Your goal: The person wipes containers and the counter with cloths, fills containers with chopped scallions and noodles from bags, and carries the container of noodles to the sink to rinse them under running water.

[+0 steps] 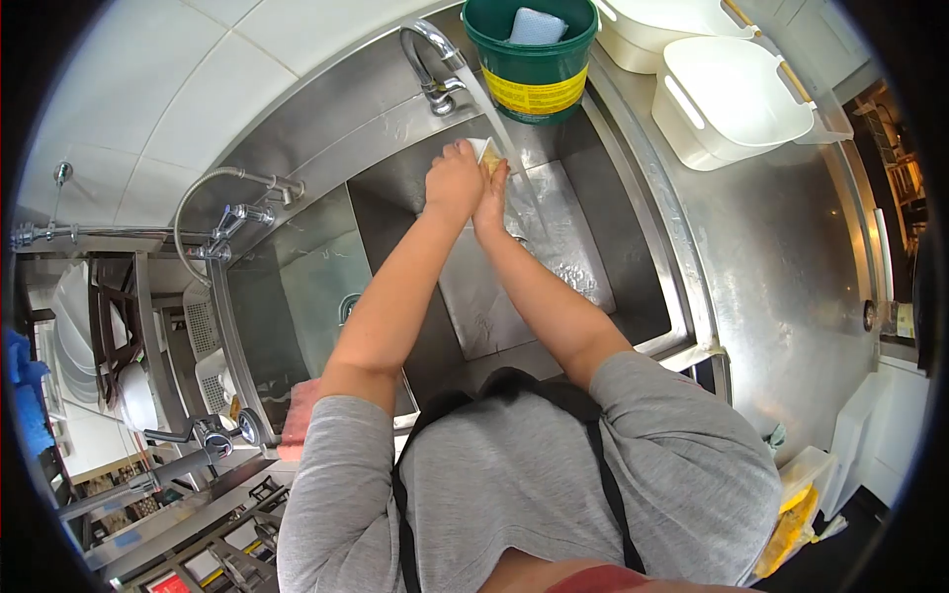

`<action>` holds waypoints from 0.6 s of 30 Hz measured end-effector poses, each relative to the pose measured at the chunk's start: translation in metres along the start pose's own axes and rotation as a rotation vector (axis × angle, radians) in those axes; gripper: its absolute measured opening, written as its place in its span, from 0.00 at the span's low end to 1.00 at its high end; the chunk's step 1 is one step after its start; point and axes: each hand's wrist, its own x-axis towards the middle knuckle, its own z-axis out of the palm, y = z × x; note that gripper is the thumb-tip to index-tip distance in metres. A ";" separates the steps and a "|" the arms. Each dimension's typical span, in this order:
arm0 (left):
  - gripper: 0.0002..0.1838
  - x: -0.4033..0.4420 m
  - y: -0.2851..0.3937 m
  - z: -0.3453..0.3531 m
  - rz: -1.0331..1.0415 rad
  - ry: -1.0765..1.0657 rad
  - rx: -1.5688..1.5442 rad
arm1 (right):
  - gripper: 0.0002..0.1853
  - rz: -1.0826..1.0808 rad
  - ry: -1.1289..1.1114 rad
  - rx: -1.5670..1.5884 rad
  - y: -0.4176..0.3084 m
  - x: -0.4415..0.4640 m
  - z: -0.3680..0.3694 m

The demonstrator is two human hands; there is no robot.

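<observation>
Over the right-hand basin of the steel sink (633, 198), my two hands are close together. My left hand (455, 183) is closed around a small white dish (478, 146), mostly hidden by the fingers. Pressed against the dish is a yellowish, sponge-like piece (491, 158), held in the fingers of my right hand (491, 198). Water (484, 99) runs from the curved chrome tap (427, 59) just beside my hands and splashes on the basin floor.
Behind the basin stands a green bucket (529, 59) with a blue-grey sponge (538, 27) in it. White plastic tubs (727, 104) sit on the right counter. A second basin (306, 287), a hose tap (237, 217) and a pink cloth (299, 420) are to the left.
</observation>
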 end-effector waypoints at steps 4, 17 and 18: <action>0.28 0.007 -0.003 -0.012 0.019 0.021 0.128 | 0.33 0.319 -0.245 0.792 0.003 0.002 0.015; 0.18 -0.024 0.022 0.110 -0.617 -0.270 -1.396 | 0.34 -0.323 -0.458 -1.298 -0.062 0.037 -0.091; 0.19 -0.026 0.028 0.110 -0.674 -0.292 -1.519 | 0.35 -0.325 -0.473 -1.334 -0.062 0.038 -0.094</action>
